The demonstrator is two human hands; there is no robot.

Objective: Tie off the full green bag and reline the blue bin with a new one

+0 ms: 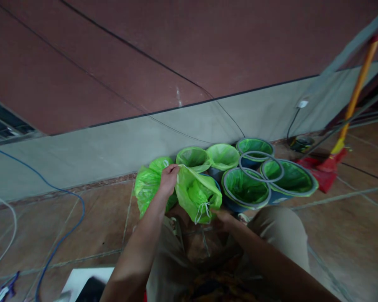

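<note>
My left hand (169, 179) is closed, pinching the upper left edge of a thin light-green trash bag (189, 195). A white drawstring (203, 209) hangs in loops at the bag's front. Low on the bag's right side is my right hand (221, 215), blurred, with its fingers mostly hidden. The bag lies over a bin whose dark blue rim shows only at the right. Left of it sits a bunched green bag (146, 188). Just behind stand two green-lined bins, one at the left (192, 158) and one at the right (223, 156).
Several more lined bins stand to the right, including one in front (246, 188). Loose grey rings (261, 167) lie across their tops. A red dustpan (326, 170) and a yellow-orange pole (359, 88) are farther right. A blue cable (78, 222) crosses the tiled floor at left.
</note>
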